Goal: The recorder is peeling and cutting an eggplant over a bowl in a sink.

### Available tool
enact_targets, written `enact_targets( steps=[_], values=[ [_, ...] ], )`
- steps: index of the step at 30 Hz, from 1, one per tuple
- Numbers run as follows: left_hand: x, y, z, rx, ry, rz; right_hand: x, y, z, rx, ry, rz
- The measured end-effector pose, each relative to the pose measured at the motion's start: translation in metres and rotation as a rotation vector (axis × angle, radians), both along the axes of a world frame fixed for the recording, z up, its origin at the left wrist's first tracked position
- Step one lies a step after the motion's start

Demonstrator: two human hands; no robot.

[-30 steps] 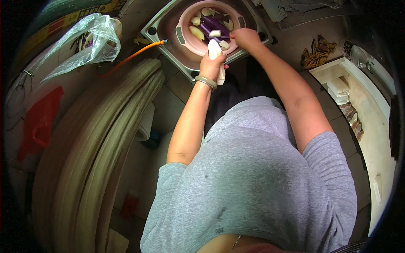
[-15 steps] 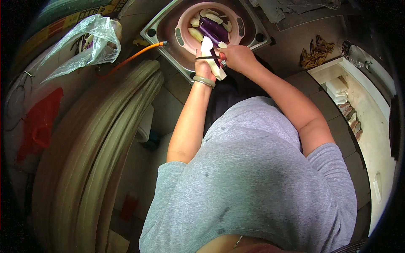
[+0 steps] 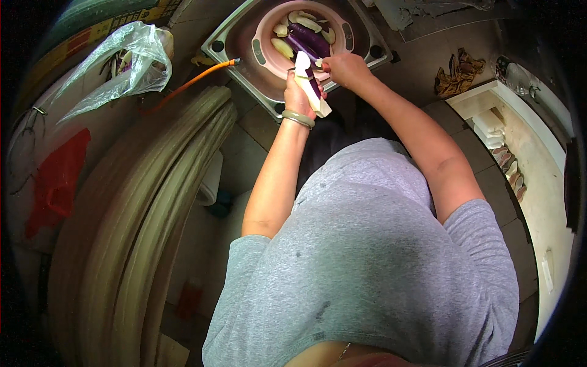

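Observation:
My left hand (image 3: 296,93) is wrapped around an eggplant (image 3: 316,101) with pale cut faces and a strip of purple skin. On that wrist sits a pale bangle. Just to the right, my right hand (image 3: 348,70) is closed on a small knife (image 3: 326,68) with a reddish handle; its blade hardly shows from here. Beyond both hands, a pink basin (image 3: 264,33) holds purple eggplants (image 3: 313,41) and several pale cut pieces (image 3: 282,48). The basin rests inside a metal sink (image 3: 239,32).
An orange hose (image 3: 205,74) ends by the sink's left edge. Left of it lies a clear plastic bag (image 3: 147,58) with produce inside. Large pale ribbed rolls (image 3: 153,202) stand along my left side. A brown crumpled cloth (image 3: 460,72) and a white-edged shelf (image 3: 550,177) are on the right.
The knife has come off the eggplant, where its dark blade lay across. My right hand has shifted slightly up, and the eggplant in my left hand has moved a little right.

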State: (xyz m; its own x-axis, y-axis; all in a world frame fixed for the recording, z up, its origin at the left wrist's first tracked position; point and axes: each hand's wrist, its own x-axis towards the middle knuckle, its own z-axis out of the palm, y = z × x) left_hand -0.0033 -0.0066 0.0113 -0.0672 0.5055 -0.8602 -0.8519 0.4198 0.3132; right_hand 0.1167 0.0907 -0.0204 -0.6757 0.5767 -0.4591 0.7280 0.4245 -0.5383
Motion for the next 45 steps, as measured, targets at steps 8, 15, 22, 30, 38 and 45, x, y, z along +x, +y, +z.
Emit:
enact_targets(
  steps=[8,15,22,30,38,45],
  values=[
    [-0.003,-0.004,-0.009,0.005,-0.096,0.031,0.003,0.014,-0.037,-0.072,-0.13,-0.056],
    [-0.018,-0.015,-0.018,0.12,0.061,-0.202,0.032,0.034,-0.046,-0.102,-0.27,-0.129],
    [-0.003,-0.007,0.003,0.071,0.376,-0.345,0.001,0.004,0.039,-0.055,-0.012,0.14],
    [-0.001,-0.006,0.006,-0.041,0.356,-0.416,-0.005,0.0,0.036,0.034,0.011,0.162],
    [0.004,-0.009,0.004,0.0,0.352,-0.415,0.007,0.022,-0.003,-0.112,-0.212,0.109],
    [0.005,-0.002,0.012,-0.014,0.358,-0.442,-0.006,0.014,-0.009,-0.043,-0.16,0.07]
  ],
)
